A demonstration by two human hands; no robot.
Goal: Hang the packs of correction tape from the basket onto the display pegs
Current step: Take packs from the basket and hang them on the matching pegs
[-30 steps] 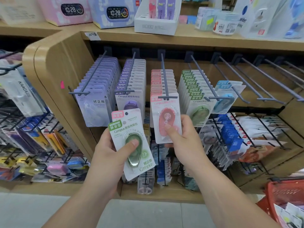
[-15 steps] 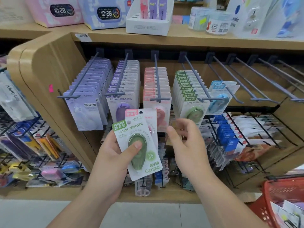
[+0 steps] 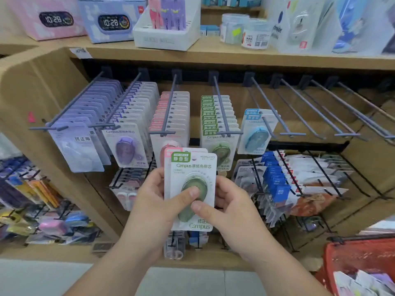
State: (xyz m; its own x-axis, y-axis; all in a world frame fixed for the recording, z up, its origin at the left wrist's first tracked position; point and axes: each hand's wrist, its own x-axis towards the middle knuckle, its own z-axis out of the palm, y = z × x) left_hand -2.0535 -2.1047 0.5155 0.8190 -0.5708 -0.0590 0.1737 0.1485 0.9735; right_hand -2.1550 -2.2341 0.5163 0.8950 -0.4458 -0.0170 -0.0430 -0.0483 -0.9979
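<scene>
My left hand [image 3: 157,201] grips a green correction tape pack [image 3: 193,167], thumb on its blister, with a pink pack [image 3: 174,150] stacked behind it. On the other edge of the green pack, my right hand [image 3: 229,207] pinches it with the thumb on the front. Both hands hold the packs upright below the pegs. Above hang rows of packs: lilac [image 3: 77,144], purple [image 3: 126,144], pink [image 3: 171,116], green [image 3: 220,124] and one blue pack [image 3: 256,133]. The red basket [image 3: 359,259] sits at the lower right with more packs inside.
Several bare grey pegs [image 3: 316,112] jut out to the right of the blue pack. A wooden shelf [image 3: 213,54] above carries clock boxes and jars. Lower black racks [image 3: 299,184] hold other stationery. The wooden side panel [image 3: 42,86] stands at the left.
My right hand left the pink pack hanging on its peg and came down to take the green pack's right edge. My left hand shifted the stacked packs rightward and upright.
</scene>
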